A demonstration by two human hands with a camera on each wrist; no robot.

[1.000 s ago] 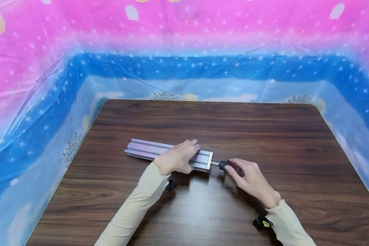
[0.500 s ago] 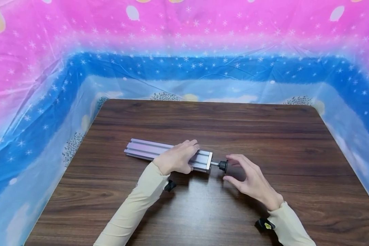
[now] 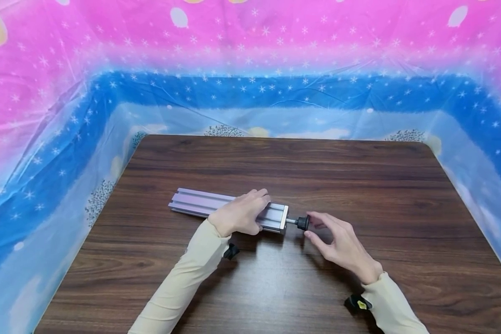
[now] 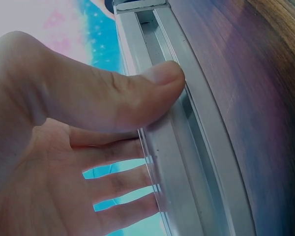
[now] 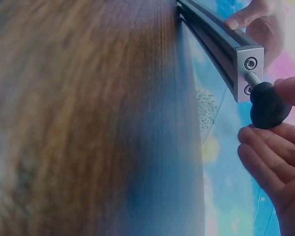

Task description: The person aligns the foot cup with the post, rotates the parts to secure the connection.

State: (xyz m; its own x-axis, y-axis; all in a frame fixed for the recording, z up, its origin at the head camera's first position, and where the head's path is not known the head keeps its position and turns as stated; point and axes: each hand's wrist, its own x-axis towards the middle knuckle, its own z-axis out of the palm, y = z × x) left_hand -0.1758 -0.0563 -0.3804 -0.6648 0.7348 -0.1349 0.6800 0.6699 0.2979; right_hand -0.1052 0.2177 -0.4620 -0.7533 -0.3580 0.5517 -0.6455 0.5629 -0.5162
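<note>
Across the middle of the dark wood-grain counter point(image 3: 284, 167), the bare left part of a slotted aluminium extrusion point(image 3: 204, 199) extends out from under the left hand point(image 3: 242, 213). This grips the bar, thumb along the near groove, fingers over the far side, right end raised. Next come a bolted end plate point(image 5: 243, 86), a threaded rod point(image 3: 292, 221) and a black levelling foot point(image 3: 302, 223), round which the right hand point(image 3: 340, 239) loosely curves thumb and fingertips.
</note>
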